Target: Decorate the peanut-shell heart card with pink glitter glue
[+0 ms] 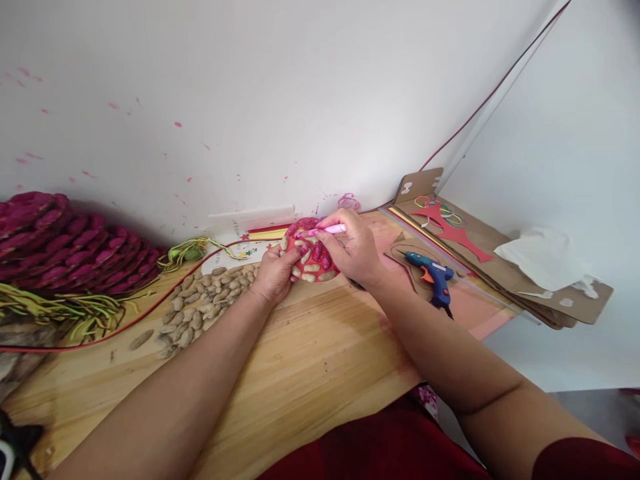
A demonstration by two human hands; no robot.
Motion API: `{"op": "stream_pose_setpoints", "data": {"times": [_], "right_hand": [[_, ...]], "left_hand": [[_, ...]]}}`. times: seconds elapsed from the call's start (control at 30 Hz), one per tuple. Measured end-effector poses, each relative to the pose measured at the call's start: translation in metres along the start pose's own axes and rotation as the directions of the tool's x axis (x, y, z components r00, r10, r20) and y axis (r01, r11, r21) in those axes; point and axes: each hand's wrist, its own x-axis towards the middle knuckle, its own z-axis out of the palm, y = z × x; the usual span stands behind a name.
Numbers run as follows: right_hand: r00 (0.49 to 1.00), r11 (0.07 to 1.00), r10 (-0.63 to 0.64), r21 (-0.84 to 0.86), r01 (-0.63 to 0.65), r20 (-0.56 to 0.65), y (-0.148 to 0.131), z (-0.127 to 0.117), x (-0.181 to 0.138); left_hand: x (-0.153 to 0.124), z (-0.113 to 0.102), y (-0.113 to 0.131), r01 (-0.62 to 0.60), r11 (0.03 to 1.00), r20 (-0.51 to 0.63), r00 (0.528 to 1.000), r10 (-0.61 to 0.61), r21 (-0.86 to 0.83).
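My left hand (274,272) grips the left edge of a round red disc (311,257) covered with peanut shells, some of them painted magenta. It holds the disc just above the wooden table (310,353). My right hand (351,248) is closed on a pink brush (327,230), with its tip on the shells at the top of the disc. Both forearms reach in from the bottom of the view.
A pile of loose peanut shells (200,303) lies left of my hands. Finished magenta pieces (65,243) with green strands are stacked at the far left. A blue glue gun (433,275) rests on cardboard (500,260) to the right, beside white tissue (543,257). A red cord (150,310) crosses the table.
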Motion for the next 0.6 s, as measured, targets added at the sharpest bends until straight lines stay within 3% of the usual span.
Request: {"op": "stream_pose_setpoints", "data": {"times": [0.6], "right_hand": [[1.0, 0.999, -0.03, -0.032, 0.029, -0.006, 0.0, -0.0002, 0.0]], "left_hand": [[-0.0009, -0.0002, 0.0007, 0.013, 0.999, -0.003, 1.0, -0.013, -0.051]]}}
